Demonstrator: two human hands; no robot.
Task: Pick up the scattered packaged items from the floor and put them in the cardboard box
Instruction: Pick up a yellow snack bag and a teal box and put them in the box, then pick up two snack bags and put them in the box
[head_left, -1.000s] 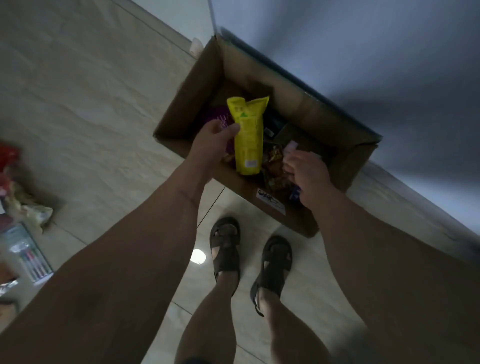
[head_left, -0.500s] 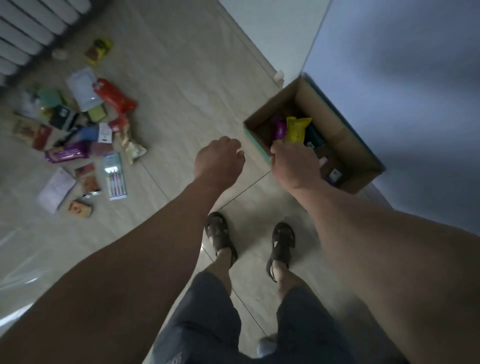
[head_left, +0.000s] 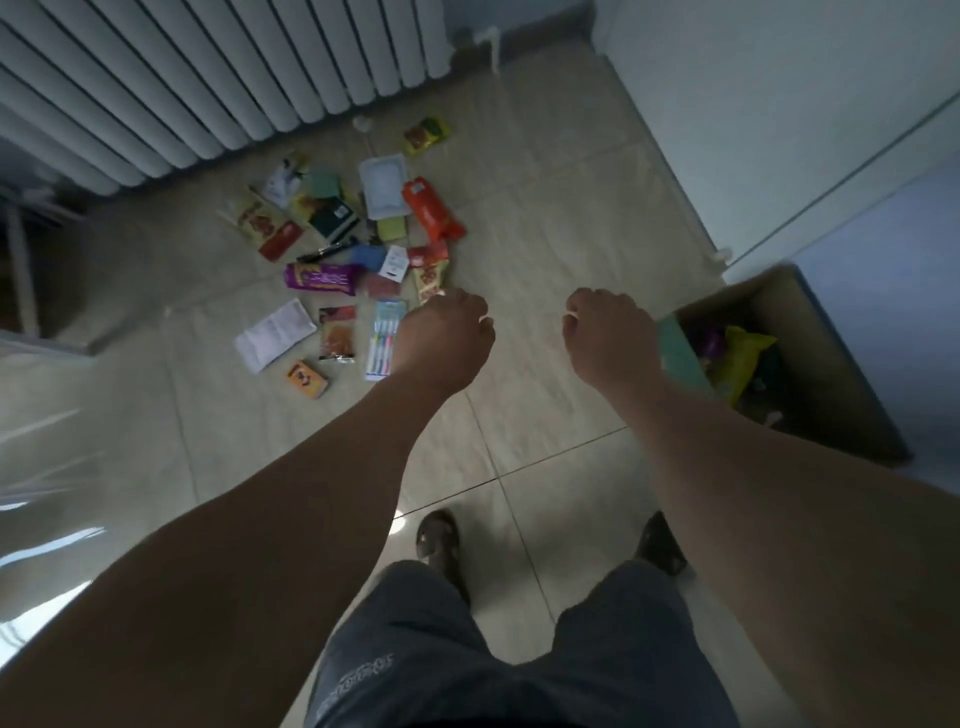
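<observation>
Several packaged items lie scattered on the tiled floor ahead: an orange-red pouch (head_left: 430, 210), a purple bar wrapper (head_left: 322, 277), a white tray pack (head_left: 383, 186), a pen pack (head_left: 383, 339) and a small orange box (head_left: 307, 380). The open cardboard box (head_left: 831, 374) stands at the right by the wall, with a yellow bag (head_left: 740, 356) inside. My left hand (head_left: 447, 332) hovers near the pile's right edge, fingers curled, holding nothing. My right hand (head_left: 605, 332) is beside the box, also curled with nothing in it.
A white ribbed radiator (head_left: 208, 78) runs along the far wall behind the pile. A light wall (head_left: 779, 104) borders the right side. My sandalled feet (head_left: 439, 540) stand on bare tiles below the hands.
The yellow bag left my left hand and now lies in the box. Both hands drew out of the box, and the view turned left toward the pile.
</observation>
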